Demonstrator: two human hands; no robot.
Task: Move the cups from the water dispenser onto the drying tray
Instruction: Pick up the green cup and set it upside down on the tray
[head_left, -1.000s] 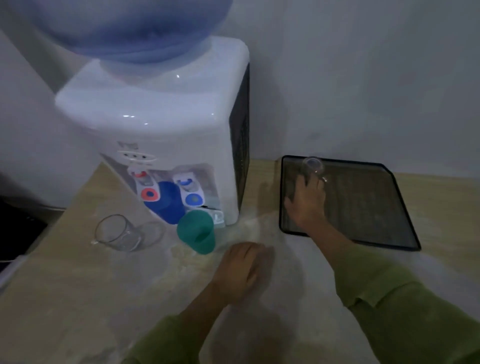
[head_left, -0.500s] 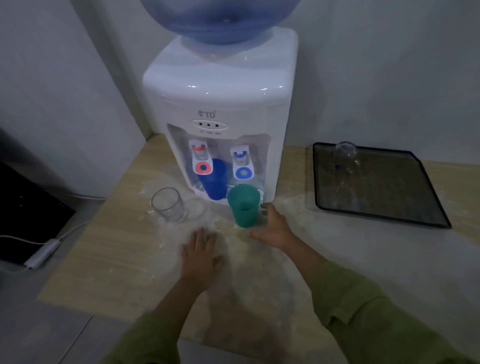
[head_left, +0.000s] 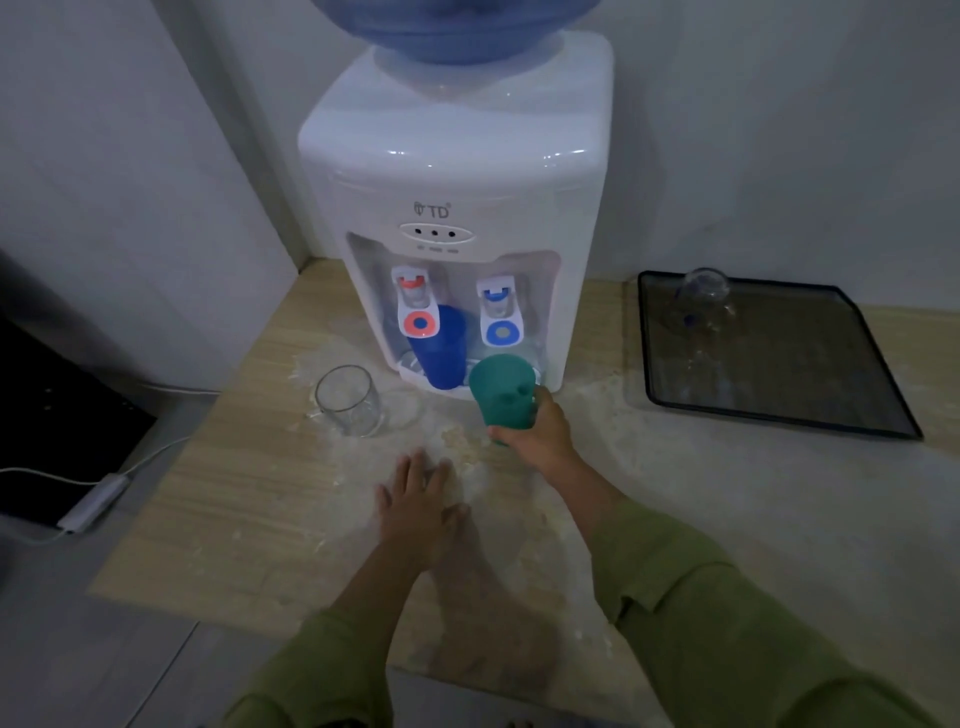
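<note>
My right hand (head_left: 537, 434) grips the lower half of a teal plastic cup (head_left: 503, 392) that stands just in front of the white water dispenser (head_left: 457, 197), under its blue tap. A blue cup (head_left: 439, 348) sits in the dispenser's bay below the red tap. A clear glass cup (head_left: 347, 400) stands upright on the counter to the left of the dispenser. On the right, the dark drying tray (head_left: 779, 410) holds a clear glass (head_left: 702, 296) at its far left corner. My left hand (head_left: 415, 499) lies flat on the counter, fingers spread, holding nothing.
The wooden counter (head_left: 218, 499) is dusted with pale residue around the dispenser. A white cable with an adapter (head_left: 91, 501) hangs off the left edge beside a dark surface. Walls close in behind and to the left.
My right hand left the tray, swung left to the dispenser and closed around the teal cup. My left hand stayed flat on the counter. The camera view shifted left.
</note>
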